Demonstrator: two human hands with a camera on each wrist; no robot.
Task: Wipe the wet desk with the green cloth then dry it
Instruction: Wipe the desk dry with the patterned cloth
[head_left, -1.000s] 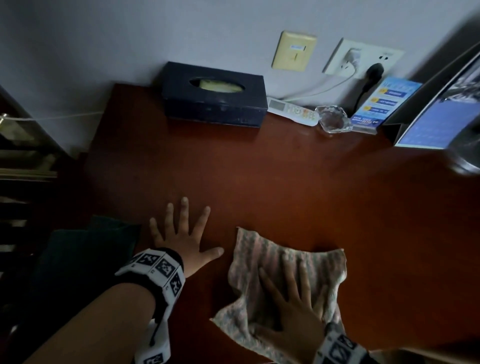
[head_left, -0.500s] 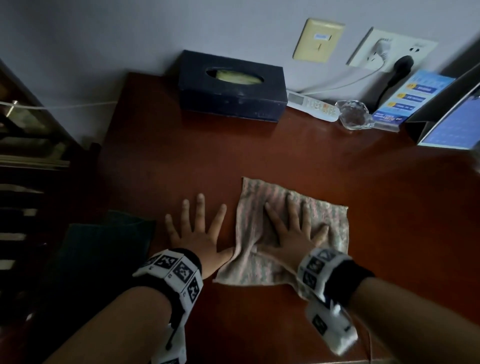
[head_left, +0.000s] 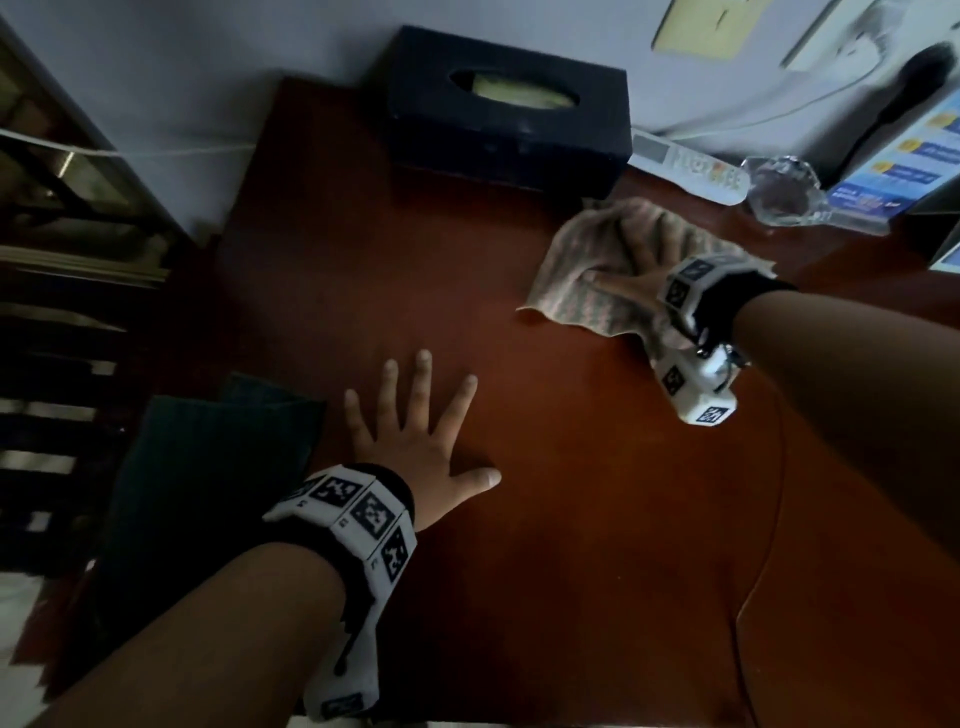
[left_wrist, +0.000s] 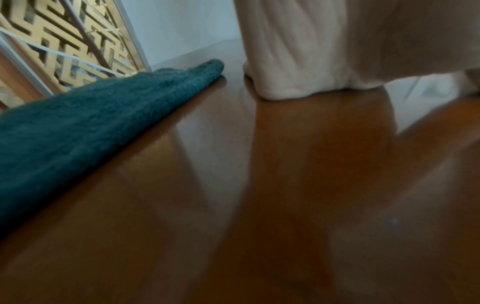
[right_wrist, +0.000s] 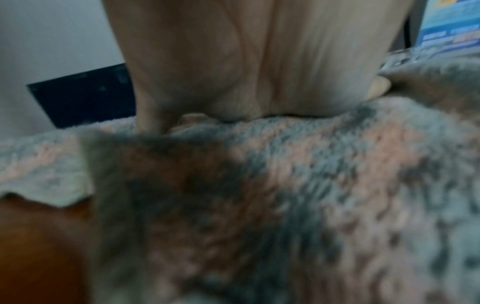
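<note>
My right hand presses flat, fingers straight, on a pale pink-and-grey striped cloth at the back right of the brown desk, just in front of the tissue box. The right wrist view shows the same striped cloth under the palm. My left hand lies flat on the bare desk with fingers spread. The dark green cloth sits folded at the desk's left edge, beside the left hand; it also fills the left of the left wrist view as the green cloth.
A dark tissue box stands against the wall. To its right lie a white remote, a glass ashtray and a blue leaflet. A lattice screen stands left of the desk.
My right hand has pushed the striped cloth away from the near middle of the desk to the back right, close to the tissue box. The left hand stays flat in place.
</note>
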